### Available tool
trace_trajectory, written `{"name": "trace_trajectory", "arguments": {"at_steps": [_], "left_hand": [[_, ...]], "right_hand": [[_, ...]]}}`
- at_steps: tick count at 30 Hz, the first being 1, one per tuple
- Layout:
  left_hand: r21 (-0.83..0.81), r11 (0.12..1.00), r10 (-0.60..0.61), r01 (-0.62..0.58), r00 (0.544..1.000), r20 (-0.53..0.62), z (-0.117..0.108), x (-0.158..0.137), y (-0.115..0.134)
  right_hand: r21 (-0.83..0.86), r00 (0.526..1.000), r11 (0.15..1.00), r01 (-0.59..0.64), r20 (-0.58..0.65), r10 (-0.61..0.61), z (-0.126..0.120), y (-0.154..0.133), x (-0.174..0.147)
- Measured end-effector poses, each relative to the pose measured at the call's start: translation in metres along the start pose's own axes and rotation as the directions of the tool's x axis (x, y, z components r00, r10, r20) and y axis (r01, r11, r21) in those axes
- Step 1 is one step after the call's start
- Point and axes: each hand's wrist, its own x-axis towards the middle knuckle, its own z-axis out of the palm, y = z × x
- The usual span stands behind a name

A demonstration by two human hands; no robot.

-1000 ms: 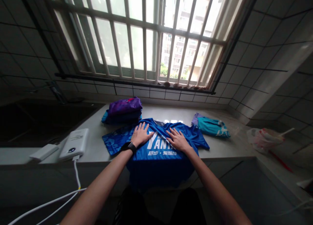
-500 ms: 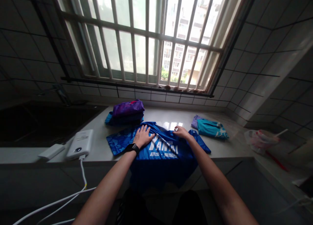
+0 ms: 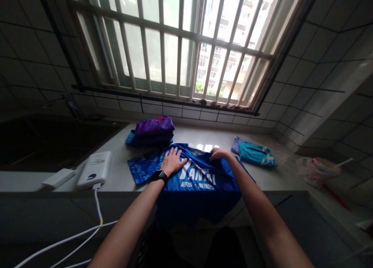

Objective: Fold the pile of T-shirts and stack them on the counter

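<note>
A blue printed T-shirt [image 3: 201, 182] lies spread on the counter, its lower part hanging over the front edge. White lettering runs across its chest, and the neckline faces the window. My left hand [image 3: 172, 162] rests flat on the shirt's left shoulder, fingers spread; a dark watch [image 3: 159, 176] is on that wrist. At the right side of the collar my right hand [image 3: 219, 154] pinches the fabric, fingers curled together. Behind the shirt to the left sits a stack of folded clothes [image 3: 154, 128], purple on top of blue. Folded teal clothing [image 3: 256, 154] lies to the right, with a lilac piece beside it.
A white power bank [image 3: 94, 169] with a plugged-in cable [image 3: 99, 209] and a small white box [image 3: 58, 178] stand at the left. The dark sink [image 3: 58, 143] is beyond them. A plastic bag [image 3: 316, 170] lies at the far right. A barred window rises behind the counter [image 3: 192, 132].
My right hand has closed on the collar fabric and shifted slightly, smoothing the shirt's chest. My left hand stays flat on the shirt. The camera view has tilted a little.
</note>
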Motion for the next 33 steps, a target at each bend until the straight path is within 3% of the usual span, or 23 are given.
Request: {"name": "trace_trajectory", "arguments": {"at_steps": [2, 4, 6, 9, 11, 14, 16, 18, 21, 23, 27, 29, 33], "left_hand": [[0.001, 1.0, -0.004, 0.004, 1.0, -0.004, 0.002, 0.001, -0.001], [0.0, 1.0, -0.002, 0.002, 1.0, -0.01, 0.004, 0.002, -0.001], [-0.004, 1.0, 0.004, -0.004, 1.0, -0.019, 0.005, 0.003, -0.002], [-0.007, 1.0, 0.009, -0.009, 0.999, -0.032, 0.008, 0.004, -0.003], [-0.006, 1.0, 0.011, -0.011, 0.999, -0.038, 0.008, 0.004, -0.003], [-0.01, 1.0, 0.012, -0.012, 0.999, -0.046, 0.008, 0.004, -0.003], [-0.017, 1.0, 0.007, -0.007, 0.999, -0.035, 0.007, 0.003, -0.002], [-0.02, 1.0, 0.002, -0.002, 1.0, -0.021, 0.006, 0.003, -0.002], [-0.021, 1.0, 0.005, -0.006, 0.999, -0.033, 0.006, 0.002, -0.002], [-0.027, 1.0, 0.005, -0.006, 0.999, -0.04, 0.006, 0.002, -0.002], [-0.041, 0.999, 0.004, -0.006, 0.999, -0.034, 0.006, 0.002, -0.002], [-0.04, 0.999, 0.009, -0.011, 0.999, -0.034, 0.006, 0.003, -0.002], [-0.026, 1.0, 0.004, -0.005, 0.999, -0.037, 0.009, 0.006, -0.003]], "right_hand": [[-0.033, 0.998, 0.999, -0.022, -0.055, 0.02, 0.001, -0.002, -0.001], [-0.045, 0.982, 0.998, -0.043, -0.187, 0.034, 0.003, -0.004, -0.002], [0.047, 0.963, 0.998, -0.039, -0.266, 0.05, 0.003, -0.003, -0.003], [0.27, 0.979, 0.963, -0.014, -0.194, 0.068, 0.001, 0.002, -0.003], [0.464, 0.993, 0.885, 0.028, -0.112, 0.027, -0.002, 0.007, -0.003], [0.655, 0.982, 0.746, 0.118, -0.186, 0.008, -0.007, 0.012, -0.002], [0.575, 0.933, 0.805, 0.145, -0.351, 0.083, -0.009, 0.013, -0.002], [0.401, 0.844, 0.911, 0.1, -0.519, 0.136, -0.009, 0.013, -0.005], [0.174, 0.756, 0.985, 0.006, -0.645, 0.109, -0.001, 0.012, -0.013], [0.09, 0.78, 0.996, -0.011, -0.623, 0.065, 0.011, 0.011, -0.02], [-0.054, 0.943, 0.997, 0.053, -0.326, -0.068, 0.05, 0.005, -0.035], [-0.112, 0.969, 0.992, 0.052, -0.234, -0.077, 0.067, 0.002, -0.041], [-0.127, 0.973, 0.989, 0.076, -0.208, -0.101, 0.073, -0.002, -0.051]]}}
